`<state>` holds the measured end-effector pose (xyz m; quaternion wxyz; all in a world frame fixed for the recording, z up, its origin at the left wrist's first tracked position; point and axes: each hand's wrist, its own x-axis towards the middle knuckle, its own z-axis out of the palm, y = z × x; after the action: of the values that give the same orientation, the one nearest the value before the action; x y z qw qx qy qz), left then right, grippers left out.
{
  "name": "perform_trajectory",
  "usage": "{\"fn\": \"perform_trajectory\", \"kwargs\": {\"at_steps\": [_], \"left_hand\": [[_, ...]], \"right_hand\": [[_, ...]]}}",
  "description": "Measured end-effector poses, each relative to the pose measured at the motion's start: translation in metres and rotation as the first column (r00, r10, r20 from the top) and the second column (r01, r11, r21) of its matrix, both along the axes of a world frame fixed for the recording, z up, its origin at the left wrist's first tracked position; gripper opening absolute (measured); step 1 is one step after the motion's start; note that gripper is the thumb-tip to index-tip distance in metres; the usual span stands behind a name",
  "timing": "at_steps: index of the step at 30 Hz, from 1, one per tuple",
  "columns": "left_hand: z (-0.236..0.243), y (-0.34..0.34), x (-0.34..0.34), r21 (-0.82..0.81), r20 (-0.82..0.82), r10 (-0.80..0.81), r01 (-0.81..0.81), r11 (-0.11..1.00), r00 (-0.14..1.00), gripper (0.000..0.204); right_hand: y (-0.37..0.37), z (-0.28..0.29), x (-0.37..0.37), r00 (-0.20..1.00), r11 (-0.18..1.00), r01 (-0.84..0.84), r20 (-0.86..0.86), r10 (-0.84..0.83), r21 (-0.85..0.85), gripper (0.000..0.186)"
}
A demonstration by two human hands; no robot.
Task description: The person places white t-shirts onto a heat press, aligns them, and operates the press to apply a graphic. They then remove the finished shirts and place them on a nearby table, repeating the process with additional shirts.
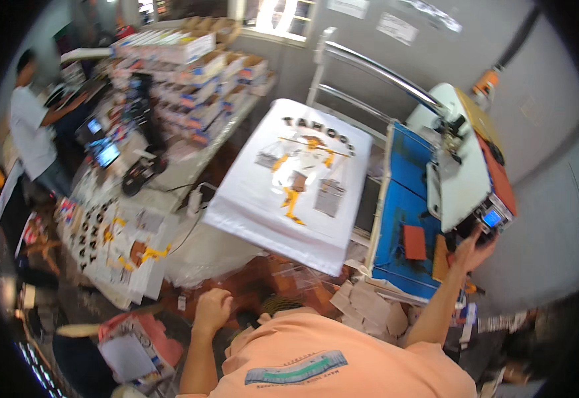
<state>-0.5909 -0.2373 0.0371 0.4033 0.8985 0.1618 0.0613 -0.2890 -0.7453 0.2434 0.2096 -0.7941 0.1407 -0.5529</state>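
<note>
My right hand (473, 252) reaches out to the right, fingers apart, with its fingertips at a control box (492, 217) with a lit blue display. The box sits on the end of a large pale machine (458, 179) by the wall. My left hand (214, 309) is loosely curled in front of my body, and I see nothing in it. Ahead of me lies a white cloth piece (249, 179), spread flat on a board. It bears black lettering and a figure in yellow and brown carrying loads on a pole.
Under the machine is a blue bed (402, 212) with a reddish-brown block (414, 243) on it. Printed sheets (120, 249) lie on the left table. Stacked boxes (183, 79) stand behind it, and a person in white (30, 126) is at far left. Brown paper scraps (369, 308) lie below.
</note>
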Motion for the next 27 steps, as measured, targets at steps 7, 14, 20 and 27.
{"fn": "perform_trajectory", "kwargs": {"at_steps": [7,14,20,27], "left_hand": [[0.043,0.045,0.090,0.180,0.166,-0.036,0.006,0.984,0.985,0.019],[0.031,0.085,0.140,0.180,0.210,0.031,-0.069,0.981,0.977,0.017],[0.007,0.123,0.186,0.054,0.306,0.234,-0.262,0.963,0.923,0.019],[-0.041,0.160,0.211,-0.757,-0.459,0.172,-0.485,0.438,0.872,0.031]], "right_hand": [[-0.032,0.003,0.002,0.999,0.991,0.027,-0.029,-0.023,0.130,0.072],[-0.083,-0.016,0.022,0.979,0.954,-0.182,0.136,0.152,0.238,0.066],[-0.117,-0.029,0.043,0.892,0.836,-0.427,0.309,0.329,0.344,0.054],[0.009,0.009,0.001,0.978,0.845,0.203,0.144,-0.151,-0.494,0.031]]}}
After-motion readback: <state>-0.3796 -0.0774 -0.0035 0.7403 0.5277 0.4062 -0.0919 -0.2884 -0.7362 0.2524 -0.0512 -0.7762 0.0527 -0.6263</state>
